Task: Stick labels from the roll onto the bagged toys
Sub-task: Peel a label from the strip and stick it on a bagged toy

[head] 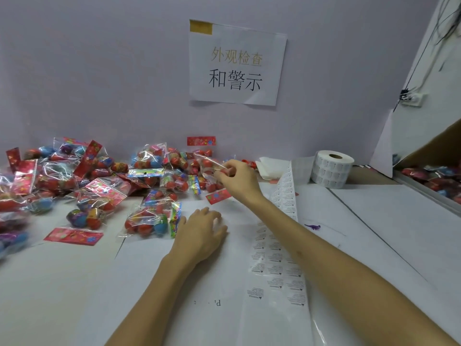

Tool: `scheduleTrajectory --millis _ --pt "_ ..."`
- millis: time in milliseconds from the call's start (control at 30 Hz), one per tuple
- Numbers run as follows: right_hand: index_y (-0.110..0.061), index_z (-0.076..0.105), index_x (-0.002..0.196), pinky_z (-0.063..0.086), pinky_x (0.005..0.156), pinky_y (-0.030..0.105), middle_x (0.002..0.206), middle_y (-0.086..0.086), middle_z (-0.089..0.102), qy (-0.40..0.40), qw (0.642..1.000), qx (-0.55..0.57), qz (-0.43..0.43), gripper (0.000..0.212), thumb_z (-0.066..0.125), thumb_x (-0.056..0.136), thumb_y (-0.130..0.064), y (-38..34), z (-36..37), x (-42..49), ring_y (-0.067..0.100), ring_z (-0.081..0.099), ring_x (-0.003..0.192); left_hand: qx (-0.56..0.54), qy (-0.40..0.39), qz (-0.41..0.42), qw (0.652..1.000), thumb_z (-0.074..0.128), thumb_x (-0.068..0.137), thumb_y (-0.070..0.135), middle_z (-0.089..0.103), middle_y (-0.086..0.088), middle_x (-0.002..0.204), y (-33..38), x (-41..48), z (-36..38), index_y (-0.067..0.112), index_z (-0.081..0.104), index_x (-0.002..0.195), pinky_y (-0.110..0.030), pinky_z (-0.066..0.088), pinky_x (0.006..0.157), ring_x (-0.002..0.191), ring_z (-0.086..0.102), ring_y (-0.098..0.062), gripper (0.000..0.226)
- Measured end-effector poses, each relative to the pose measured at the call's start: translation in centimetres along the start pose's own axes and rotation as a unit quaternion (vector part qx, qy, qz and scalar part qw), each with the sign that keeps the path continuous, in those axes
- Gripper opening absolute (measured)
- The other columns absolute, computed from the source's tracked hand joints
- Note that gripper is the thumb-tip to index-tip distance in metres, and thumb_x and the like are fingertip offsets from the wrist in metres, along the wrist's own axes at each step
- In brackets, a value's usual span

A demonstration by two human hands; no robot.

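Note:
A pile of bagged toys [82, 176], clear bags of red and blue eggs with red header cards, covers the table's left and back. My right hand [237, 179] reaches into the pile and pinches the clear plastic of one bag [207, 162]. My left hand [202, 229] rests on the table, fingers loosely curled, just right of a bagged toy [149, 222] with a rainbow header. The label roll [331, 171] stands at the back right. Its strip of printed labels [277, 258] trails forward under my right forearm.
A white paper-covered table [374, 233] runs forward and right. A cardboard box [434, 181] with more bagged toys sits at the far right. A paper sign [237, 63] hangs on the wall. Folded white paper [272, 167] lies beside the roll. A small purple toy figure [313, 226] lies on the table.

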State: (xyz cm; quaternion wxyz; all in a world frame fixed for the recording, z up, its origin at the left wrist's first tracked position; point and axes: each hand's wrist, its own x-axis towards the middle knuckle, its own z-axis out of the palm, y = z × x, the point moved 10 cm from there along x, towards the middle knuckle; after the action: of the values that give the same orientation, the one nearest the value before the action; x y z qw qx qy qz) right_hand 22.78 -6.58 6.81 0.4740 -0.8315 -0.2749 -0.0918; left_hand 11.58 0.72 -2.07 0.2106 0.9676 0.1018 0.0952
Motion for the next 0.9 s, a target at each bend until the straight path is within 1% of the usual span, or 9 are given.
scheduleTrajectory --millis 100,167,233,367,467,567,700,833,900 --pt "-0.021 0.070 0.097 0.050 0.065 0.019 0.088 -0.011 0.071 0.006 0.998 0.053 -0.018 0.012 0.074 0.091 -0.031 -0.3 -2.8 -2.4 0.002 0.065 0.082 -0.262 0.117 -0.030 0.957 0.055 0.102 0.031 0.073 0.005 0.113 -0.3 -0.3 -2.9 0.023 0.072 0.107 -0.032 0.052 0.087 0.108 0.067 -0.019 0.019" --pt "-0.022 0.071 0.105 0.049 0.073 0.015 0.098 -0.016 0.070 0.017 0.997 0.058 -0.046 0.016 0.075 0.091 -0.029 -0.4 -4.4 -4.3 0.001 0.064 0.093 -0.418 0.127 -0.071 0.897 0.050 0.105 0.034 0.078 0.003 0.088 -0.9 -0.4 -3.5 0.015 0.073 0.098 -0.024 0.053 0.069 0.088 0.074 -0.022 0.030" --pt "-0.024 0.071 0.109 0.053 0.078 0.016 0.109 -0.015 0.070 0.022 0.995 0.060 -0.073 0.021 0.076 0.090 -0.019 -0.3 -5.5 -6.2 0.002 0.064 0.100 -0.526 0.072 -0.119 0.839 0.040 0.107 0.048 0.080 -0.002 0.086 -1.1 -0.4 -2.8 0.013 0.072 0.104 -0.029 0.057 0.070 0.080 0.077 -0.023 0.047" --pt "-0.024 0.071 0.114 0.053 0.086 0.016 0.131 -0.015 0.063 0.000 0.989 0.041 -0.139 0.042 0.075 0.082 0.003 -0.9 -5.4 -9.2 0.002 0.062 0.112 -0.629 -0.024 -0.129 0.766 0.039 0.099 0.067 0.079 -0.010 0.105 -0.1 -0.6 -1.1 0.019 0.068 0.118 -0.039 0.057 0.081 0.095 0.076 -0.031 0.059" --pt "-0.024 0.070 0.116 0.051 0.095 0.019 0.138 -0.017 0.058 -0.047 0.984 0.037 -0.167 0.050 0.071 0.078 0.010 -1.4 -4.0 -10.6 0.001 0.054 0.126 -0.643 0.003 -0.092 0.760 0.051 0.099 0.055 0.078 -0.012 0.108 0.4 -0.6 -1.8 0.014 0.072 0.115 -0.039 0.057 0.081 0.098 0.076 -0.032 0.049" --pt "-0.025 0.067 0.125 0.045 0.102 0.016 0.149 -0.017 0.049 -0.101 0.974 0.018 -0.202 0.057 0.066 0.078 0.007 -2.2 -2.6 -11.9 -0.003 0.045 0.135 -0.622 0.081 -0.099 0.773 0.063 0.099 0.032 0.077 -0.014 0.095 -0.9 -0.8 -3.2 0.006 0.072 0.110 -0.036 0.056 0.069 0.091 0.076 -0.035 0.029" --pt "-0.031 0.058 0.136 0.052 0.092 0.018 0.151 -0.018 0.046 -0.090 0.977 0.069 -0.180 0.069 0.063 0.076 0.002 -2.1 -3.3 -12.0 0.004 0.054 0.128 -0.606 0.113 -0.126 0.777 0.069 0.096 0.024 0.075 -0.017 0.095 -1.9 -1.0 -4.0 0.007 0.071 0.105 -0.036 0.057 0.058 0.093 0.073 -0.040 0.019" --pt "-0.031 0.055 0.131 0.056 0.083 0.025 0.136 -0.012 0.055 -0.033 0.981 0.172 -0.086 0.059 0.059 0.076 -0.012 -0.4 -5.2 -11.0 0.008 0.066 0.109 -0.585 0.112 -0.127 0.793 0.072 0.093 0.022 0.073 -0.023 0.103 -1.7 -1.0 -3.8 0.005 0.069 0.105 -0.056 0.058 0.081 0.103 0.069 -0.044 0.021" --pt "-0.032 0.054 0.128 0.057 0.084 0.029 0.130 -0.009 0.059 -0.046 0.975 0.215 -0.014 0.048 0.064 0.081 -0.026 1.3 -5.1 -10.4 0.010 0.067 0.105 -0.579 0.104 -0.120 0.800 0.074 0.091 0.021 0.073 -0.019 0.101 -1.4 -0.9 -3.6 0.008 0.070 0.099 -0.053 0.060 0.081 0.103 0.069 -0.041 0.015"
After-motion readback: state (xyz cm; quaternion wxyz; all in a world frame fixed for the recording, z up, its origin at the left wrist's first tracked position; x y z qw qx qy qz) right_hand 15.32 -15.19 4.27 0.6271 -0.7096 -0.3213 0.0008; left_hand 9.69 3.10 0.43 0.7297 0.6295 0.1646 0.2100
